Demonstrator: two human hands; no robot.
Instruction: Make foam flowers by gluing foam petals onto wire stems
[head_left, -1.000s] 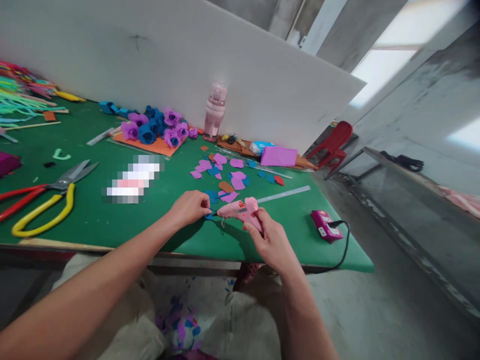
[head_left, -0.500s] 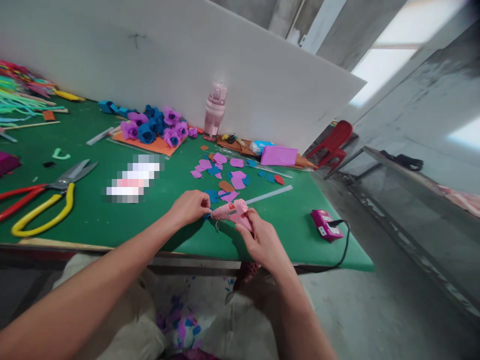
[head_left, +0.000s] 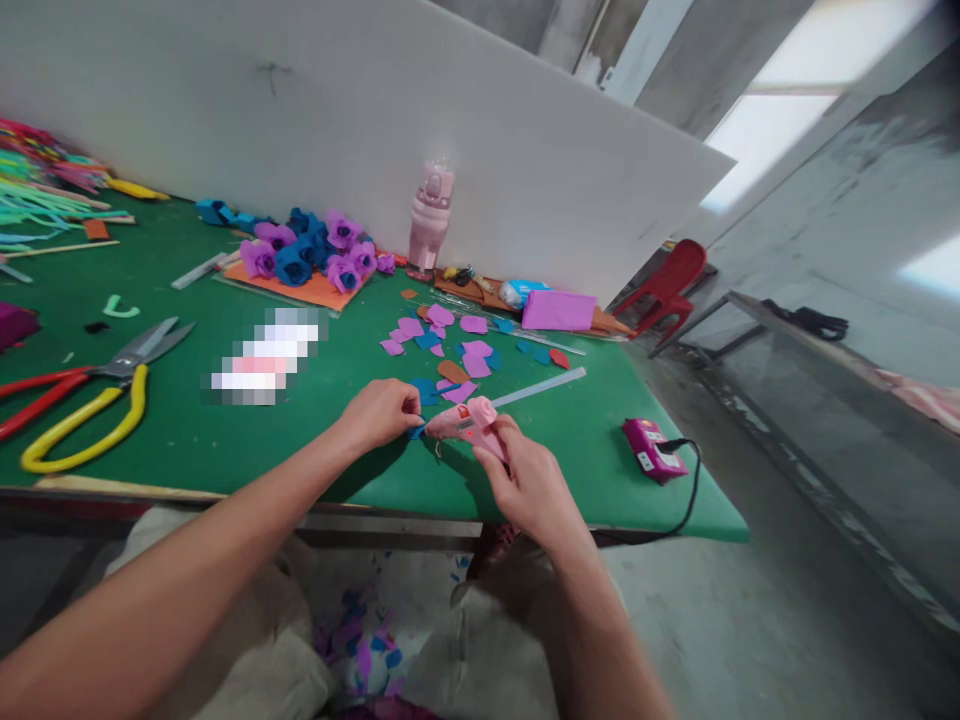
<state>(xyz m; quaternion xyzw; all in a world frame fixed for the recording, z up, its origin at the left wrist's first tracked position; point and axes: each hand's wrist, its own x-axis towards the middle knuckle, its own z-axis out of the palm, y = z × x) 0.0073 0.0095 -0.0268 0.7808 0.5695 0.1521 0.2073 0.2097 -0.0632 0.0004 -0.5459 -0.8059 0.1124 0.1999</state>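
My right hand (head_left: 525, 485) is closed round the grip of a pink glue gun (head_left: 469, 421), whose nozzle points left and whose clear glue stick (head_left: 540, 386) sticks out behind. My left hand (head_left: 381, 412) pinches a small blue foam piece (head_left: 417, 432) right at the nozzle tip, low over the green table (head_left: 300, 440). Loose purple and blue foam petals (head_left: 450, 345) lie just beyond both hands.
Large red and yellow scissors (head_left: 82, 395) lie at the left. Finished purple and blue foam flowers (head_left: 315, 255) sit on an orange sheet near a pink bottle (head_left: 430, 215) by the white board. A magenta plug box (head_left: 651, 452) with a black cable rests near the right edge.
The glue gun and my right hand have shifted slightly left, bringing the nozzle closer to the blue piece in my left hand. My left hand has hardly moved.
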